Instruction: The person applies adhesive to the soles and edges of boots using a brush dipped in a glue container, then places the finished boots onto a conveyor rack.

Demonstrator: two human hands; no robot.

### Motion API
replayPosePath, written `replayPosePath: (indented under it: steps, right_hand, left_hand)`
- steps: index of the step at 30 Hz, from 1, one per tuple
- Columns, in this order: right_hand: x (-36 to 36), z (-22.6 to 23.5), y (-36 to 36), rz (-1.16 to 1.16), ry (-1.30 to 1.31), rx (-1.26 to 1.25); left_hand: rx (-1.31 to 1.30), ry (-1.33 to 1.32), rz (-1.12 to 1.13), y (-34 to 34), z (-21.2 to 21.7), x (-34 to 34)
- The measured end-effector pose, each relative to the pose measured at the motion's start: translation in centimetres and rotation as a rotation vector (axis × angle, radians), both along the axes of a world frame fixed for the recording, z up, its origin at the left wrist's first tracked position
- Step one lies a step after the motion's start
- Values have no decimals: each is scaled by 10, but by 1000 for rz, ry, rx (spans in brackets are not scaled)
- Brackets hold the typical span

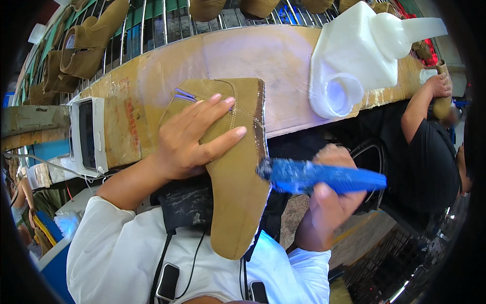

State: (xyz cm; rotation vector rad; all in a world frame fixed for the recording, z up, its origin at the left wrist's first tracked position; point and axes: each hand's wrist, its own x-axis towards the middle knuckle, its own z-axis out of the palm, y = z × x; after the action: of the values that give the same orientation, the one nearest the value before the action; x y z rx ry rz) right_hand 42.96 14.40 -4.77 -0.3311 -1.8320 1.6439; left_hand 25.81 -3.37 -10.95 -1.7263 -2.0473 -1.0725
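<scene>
A tan boot upper [234, 195] lies on its side, its toe pointing down toward me and its shaft over the bench edge. My left hand [195, 134] rests on the shaft with fingers spread, pressing it from above; whether the thumb goes under is hidden. In my right hand [334, 190] is a blue-handled brush [319, 175], fingers wrapped round the handle. Its dark bristle end touches the boot's right edge, near the bend between shaft and foot. A whitish line runs along that lower edge.
A cardboard-covered bench [243, 55] spans the middle. On it stand a white plastic bottle [349, 50] with an open round cup and, leftward, a white-framed device [90, 134]. Beyond is a metal rack with several tan boots [93, 38]. Another person's arm [422, 104] is at the right.
</scene>
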Motion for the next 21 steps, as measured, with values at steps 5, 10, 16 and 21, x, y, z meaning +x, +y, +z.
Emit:
replayPosePath:
  steps: [5, 10, 16, 21]
  right_hand:
    - [14, 21, 4, 332, 104, 37]
    - [-1, 6, 6, -149, -11, -45]
    - [10, 23, 5, 137, 130, 39]
    - [14, 19, 1, -32, 188, -96]
  left_hand:
    - [-54, -13, -24, 1, 9, -3]
    - [-64, -5, 2, 5, 11, -2]
    - [-124, 9, -3, 7, 22, -6]
    - [-115, -14, 6, 10, 23, -5]
